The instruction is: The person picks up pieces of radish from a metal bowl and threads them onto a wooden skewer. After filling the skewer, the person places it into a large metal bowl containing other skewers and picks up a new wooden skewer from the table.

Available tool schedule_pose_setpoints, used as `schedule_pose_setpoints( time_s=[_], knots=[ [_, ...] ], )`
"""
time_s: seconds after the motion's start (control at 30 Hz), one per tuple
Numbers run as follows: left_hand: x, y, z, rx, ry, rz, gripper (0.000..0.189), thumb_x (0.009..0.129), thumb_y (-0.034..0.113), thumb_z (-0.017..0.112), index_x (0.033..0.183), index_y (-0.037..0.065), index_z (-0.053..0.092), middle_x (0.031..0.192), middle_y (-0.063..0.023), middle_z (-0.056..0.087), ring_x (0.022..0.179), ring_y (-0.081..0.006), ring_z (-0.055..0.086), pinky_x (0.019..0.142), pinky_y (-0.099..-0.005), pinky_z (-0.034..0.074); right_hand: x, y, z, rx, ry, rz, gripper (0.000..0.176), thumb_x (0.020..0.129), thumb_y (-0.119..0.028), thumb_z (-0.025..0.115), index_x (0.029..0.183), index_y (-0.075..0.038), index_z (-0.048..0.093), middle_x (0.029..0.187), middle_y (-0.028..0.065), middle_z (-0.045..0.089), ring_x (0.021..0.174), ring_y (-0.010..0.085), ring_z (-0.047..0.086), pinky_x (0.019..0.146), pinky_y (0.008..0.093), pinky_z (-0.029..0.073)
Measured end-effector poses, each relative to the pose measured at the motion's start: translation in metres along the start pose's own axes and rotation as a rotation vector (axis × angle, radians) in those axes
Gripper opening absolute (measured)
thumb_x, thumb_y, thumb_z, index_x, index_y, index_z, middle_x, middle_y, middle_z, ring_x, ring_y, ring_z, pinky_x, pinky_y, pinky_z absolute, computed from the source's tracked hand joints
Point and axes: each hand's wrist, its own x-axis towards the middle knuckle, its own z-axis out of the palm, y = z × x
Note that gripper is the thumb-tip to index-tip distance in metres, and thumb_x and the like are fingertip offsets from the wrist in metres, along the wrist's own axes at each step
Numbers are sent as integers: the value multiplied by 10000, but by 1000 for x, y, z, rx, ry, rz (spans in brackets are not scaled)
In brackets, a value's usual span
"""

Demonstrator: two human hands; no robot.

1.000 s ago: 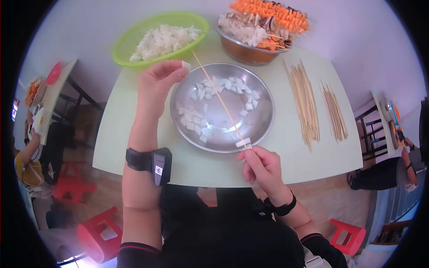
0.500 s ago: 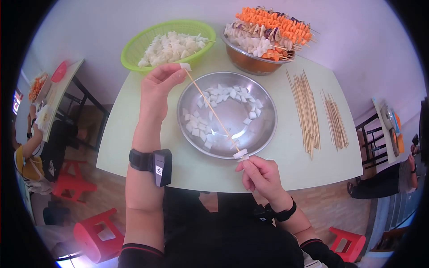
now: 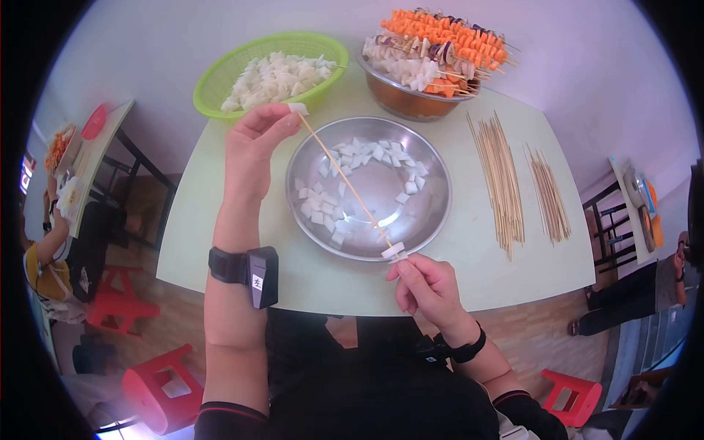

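My left hand (image 3: pixel 257 136) is closed in a pinch on a white vegetable piece (image 3: pixel 298 108) at the upper tip of a bamboo skewer (image 3: pixel 343 176). The skewer slants down across a steel bowl (image 3: pixel 295 213) to my right hand (image 3: pixel 427 286), which is closed round its lower end. Just above the right fingers, white pieces (image 3: pixel 394 251) are threaded on the stick. Inside the bowl lie many loose white diamond-cut pieces (image 3: pixel 317 203), mostly along the left and far sides.
A green basket (image 3: pixel 213 84) of white pieces stands at the back left. Behind the bowl, a second metal bowl (image 3: pixel 411 106) holds stacked vegetable skewers (image 3: pixel 447 44). Two bundles of bare skewers (image 3: pixel 502 187) lie right. Red stools (image 3: pixel 158 392) and other people (image 3: pixel 638 290) are around the table.
The whole view has shifted slightly left. Both hands keep nearly the same hold on the skewer and the white piece at its tip.
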Motion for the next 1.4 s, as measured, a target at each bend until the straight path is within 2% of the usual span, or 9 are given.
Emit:
schedule_pose_setpoints(
  time_s=[0.53, 0.7, 0.83, 0.9, 1.0, 1.13, 1.2, 1.3, 1.4],
  knots=[
    [-6, 2, 11, 256, 24, 169, 177, 817, -31, 650, 991, -32, 614, 964, -79, 652, 906, -125, 617, 833, -230, 482, 0, -2, -5, 387, -108, 153, 286, 991, -196, 397, 921, 15, 577, 511, 16, 514, 391, 48, 418, 398, 190, 347],
    [-6, 0, 10, 265, 32, 158, 181, 812, -28, 660, 988, -31, 616, 954, -70, 649, 892, -119, 616, 820, -226, 480, 2, 8, 5, -90, 135, -39, 238, 975, -160, 450, 1018, 18, 601, 544, -9, 505, 456, 21, 410, 432, 189, 332],
    [-6, 1, 11, 243, 33, 144, 181, 812, -18, 665, 988, -21, 623, 947, -63, 645, 879, -114, 609, 814, -230, 475, 3, 6, 5, -150, 174, -72, 260, 984, -180, 428, 1011, 24, 586, 546, 5, 515, 438, 32, 432, 426, 187, 352],
    [-8, 4, 13, 239, 17, 136, 177, 816, -10, 663, 987, -20, 621, 946, -62, 643, 882, -114, 608, 814, -235, 476, 3, -5, -3, 175, -28, 162, 288, 992, -203, 404, 1014, 34, 566, 538, 20, 519, 417, 49, 449, 415, 187, 365],
    [-8, 2, 15, 226, -2, 122, 172, 820, 1, 662, 986, -19, 619, 944, -62, 641, 881, -118, 610, 814, -236, 477, 3, -5, -19, 589, -267, 246, 306, 996, -218, 391, 1019, 42, 551, 534, 29, 520, 406, 63, 461, 408, 189, 373],
    [-8, 0, 15, 216, -11, 122, 173, 822, 6, 662, 986, -18, 613, 943, -62, 639, 878, -122, 612, 814, -239, 478, 2, -2, -9, 507, -182, 227, 314, 999, -222, 382, 1005, 43, 549, 529, 32, 520, 399, 68, 462, 400, 188, 366],
    [-8, -1, 14, 205, -15, 134, 175, 824, 10, 661, 988, -15, 608, 943, -63, 638, 873, -124, 612, 812, -240, 478, 2, 2, 2, -7, 3, 85, 325, 1004, -231, 363, 983, 40, 543, 525, 37, 525, 385, 77, 467, 389, 193, 368],
    [-8, -1, 14, 199, -17, 143, 174, 826, 12, 660, 989, -14, 605, 940, -63, 638, 869, -123, 611, 811, -240, 479, 1, 2, 5, -93, 25, 14, 332, 1006, -236, 351, 962, 35, 538, 523, 38, 528, 376, 82, 471, 382, 199, 369],
    [-9, 0, 16, 206, -22, 128, 172, 827, 12, 658, 989, -12, 605, 937, -62, 637, 867, -121, 611, 812, -238, 480, 1, -4, -6, 262, -72, 198, 326, 1006, -234, 352, 962, 32, 537, 523, 36, 529, 377, 83, 468, 384, 199, 370]
  ],
)
